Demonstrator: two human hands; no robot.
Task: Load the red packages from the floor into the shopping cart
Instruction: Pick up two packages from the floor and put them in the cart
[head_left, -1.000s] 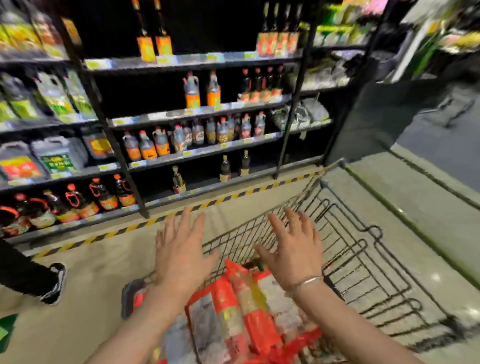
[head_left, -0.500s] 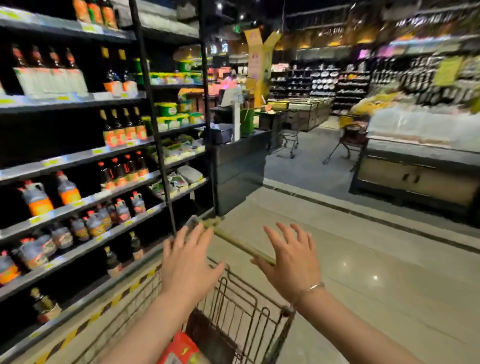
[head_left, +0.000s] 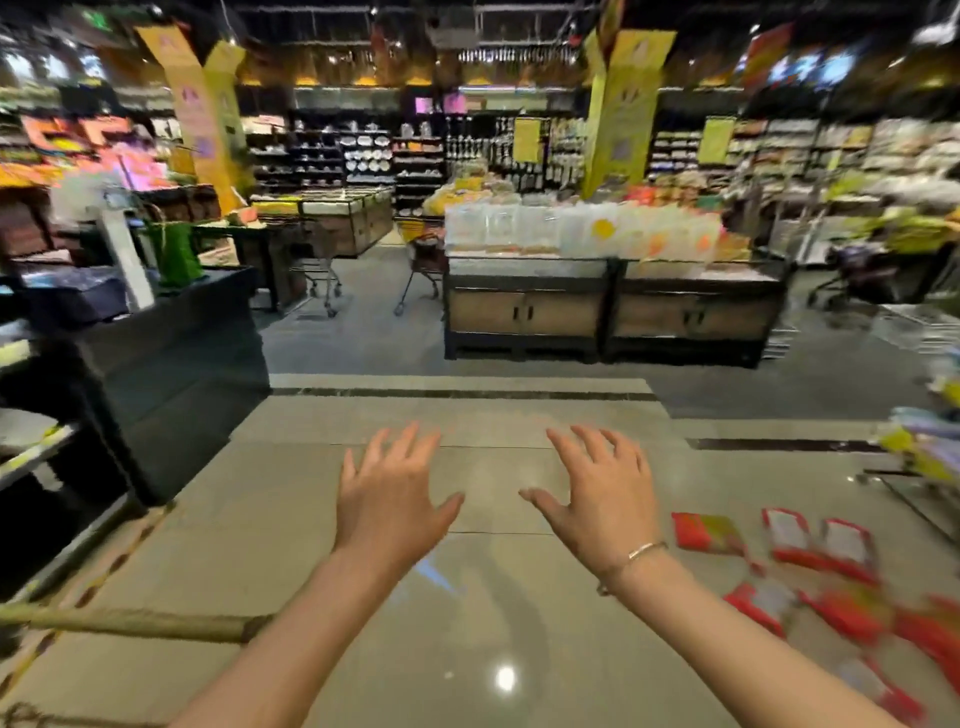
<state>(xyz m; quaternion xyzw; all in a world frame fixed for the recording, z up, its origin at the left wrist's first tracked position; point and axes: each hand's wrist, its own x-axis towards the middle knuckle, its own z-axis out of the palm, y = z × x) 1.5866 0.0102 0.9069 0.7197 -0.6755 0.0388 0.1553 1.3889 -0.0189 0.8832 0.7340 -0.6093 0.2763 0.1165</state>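
Several red packages (head_left: 810, 571) lie scattered on the tiled floor at the lower right, some showing white label panels. My left hand (head_left: 392, 493) and my right hand (head_left: 597, 493) are held out in front of me, palms down, fingers spread, holding nothing. The right hand is left of the nearest red package (head_left: 706, 530) and apart from it. Only the shopping cart's rim bar (head_left: 130, 621) shows, at the lower left edge; its basket is out of view. A thin bracelet sits on my right wrist.
A dark counter (head_left: 171, 358) stands at the left. A wooden display island (head_left: 602, 306) with white bags stands across the aisle ahead. Other carts (head_left: 426, 270) are parked in the distance. A low rack (head_left: 924, 457) is at the right edge.
My view has swung right from the bottle shelves and the cart to the open aisle. The cart slid to the lower left edge and the red packages on the floor came into view.
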